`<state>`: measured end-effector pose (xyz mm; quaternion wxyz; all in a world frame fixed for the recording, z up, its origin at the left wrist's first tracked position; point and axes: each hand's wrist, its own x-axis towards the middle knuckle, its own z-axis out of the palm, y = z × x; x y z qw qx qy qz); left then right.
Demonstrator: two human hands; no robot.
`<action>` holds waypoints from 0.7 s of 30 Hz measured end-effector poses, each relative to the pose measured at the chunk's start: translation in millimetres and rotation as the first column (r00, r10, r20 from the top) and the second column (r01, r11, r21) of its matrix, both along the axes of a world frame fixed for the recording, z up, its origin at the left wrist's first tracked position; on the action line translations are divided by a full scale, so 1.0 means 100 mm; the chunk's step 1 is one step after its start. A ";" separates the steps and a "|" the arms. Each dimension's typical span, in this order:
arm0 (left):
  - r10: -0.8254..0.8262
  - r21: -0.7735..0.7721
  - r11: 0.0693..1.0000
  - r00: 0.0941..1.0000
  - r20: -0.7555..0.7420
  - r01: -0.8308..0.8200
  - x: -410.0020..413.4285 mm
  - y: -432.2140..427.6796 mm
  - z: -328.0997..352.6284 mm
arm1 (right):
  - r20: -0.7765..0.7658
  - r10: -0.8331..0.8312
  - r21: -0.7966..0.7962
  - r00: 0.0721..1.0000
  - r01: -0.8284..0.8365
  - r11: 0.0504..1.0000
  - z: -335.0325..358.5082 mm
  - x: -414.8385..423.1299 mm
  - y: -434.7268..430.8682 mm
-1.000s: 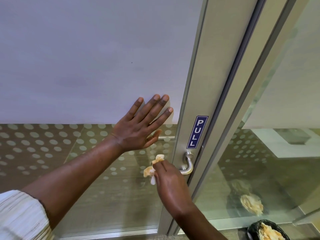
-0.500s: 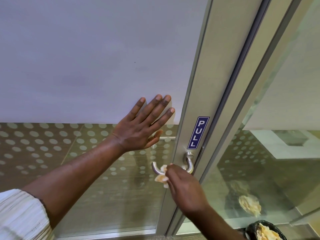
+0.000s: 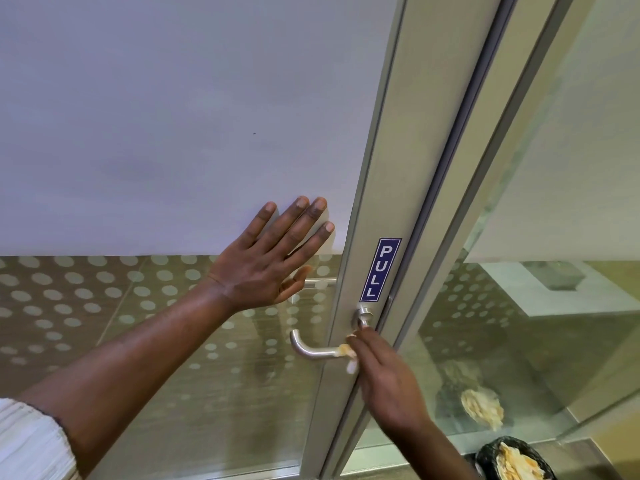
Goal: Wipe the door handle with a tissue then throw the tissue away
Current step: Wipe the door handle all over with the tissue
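Two hands are working at the door: the left hand (image 3: 263, 268) is lying flat, fingers spread, on frosted glass (image 3: 173, 133), while the right hand (image 3: 384, 372) is pinching a crumpled tissue (image 3: 346, 351) against the curved brushed-metal handle (image 3: 311, 348). A black-lined bin (image 3: 512, 459) is holding crumpled tissues.

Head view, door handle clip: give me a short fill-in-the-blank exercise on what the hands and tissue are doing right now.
1. The left hand lies flat with fingers spread against the ____.
2. The right hand presses the tissue against the metal door ____.
3. The blue sign above the handle reads ____.
4. The bin with used tissues sits at the bottom ____ of the view.

Missing words: door; handle; PULL; right
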<state>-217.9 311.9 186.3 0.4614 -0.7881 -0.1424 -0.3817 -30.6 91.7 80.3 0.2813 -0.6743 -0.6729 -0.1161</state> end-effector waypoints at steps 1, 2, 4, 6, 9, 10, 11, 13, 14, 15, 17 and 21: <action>0.000 0.002 1.000 1.000 0.000 0.000 0.00 0.00 0.00 | -0.031 -0.003 -0.018 1.000 0.002 1.000 0.02 0.08 -0.02; 0.001 0.004 1.000 1.000 -0.001 -0.001 0.00 0.01 0.00 | -0.064 -0.003 -0.029 0.998 0.001 1.000 0.04 0.12 -0.03; -0.001 0.004 1.000 1.000 -0.001 0.001 0.00 0.00 0.01 | -0.131 -0.040 0.000 0.991 0.040 0.999 0.11 0.12 0.00; -0.006 -0.003 1.000 1.000 -0.002 0.006 -0.01 0.00 0.00 | -0.178 -0.134 0.084 0.975 0.150 0.985 0.20 0.11 0.07; -0.003 -0.004 1.000 1.000 -0.001 0.003 0.00 0.01 0.00 | -0.162 -0.269 0.210 0.949 0.299 0.931 0.39 0.13 0.21; -0.004 -0.006 1.000 1.000 -0.001 0.004 0.00 0.01 0.00 | -0.177 -0.294 0.227 0.939 0.330 0.916 0.44 0.13 0.27; -0.004 -0.008 1.000 1.000 -0.005 0.004 0.00 0.01 0.01 | -0.193 -0.309 0.227 0.931 0.349 0.909 0.47 0.12 0.32; 0.002 -0.007 1.000 1.000 -0.013 -0.002 -0.01 0.01 0.01 | -0.191 -0.321 0.174 0.928 0.354 0.919 0.46 0.04 0.43; 0.003 -0.005 1.000 1.000 -0.013 -0.003 -0.01 0.00 0.01 | -0.171 -0.328 0.128 0.929 0.351 0.928 0.41 -0.03 0.46; 0.002 -0.005 1.000 1.000 -0.013 -0.002 -0.01 0.00 0.01 | -0.147 -0.332 0.085 0.932 0.347 0.934 0.35 -0.10 0.47; 0.000 0.000 1.000 1.000 -0.012 0.000 -0.01 0.00 0.01 | -0.085 -0.299 0.042 0.951 0.303 0.952 0.24 -0.18 0.45; 0.002 -0.002 1.000 1.000 -0.015 -0.002 -0.01 0.00 0.02 | 0.067 -0.033 -0.052 0.997 0.037 0.998 0.28 0.04 0.35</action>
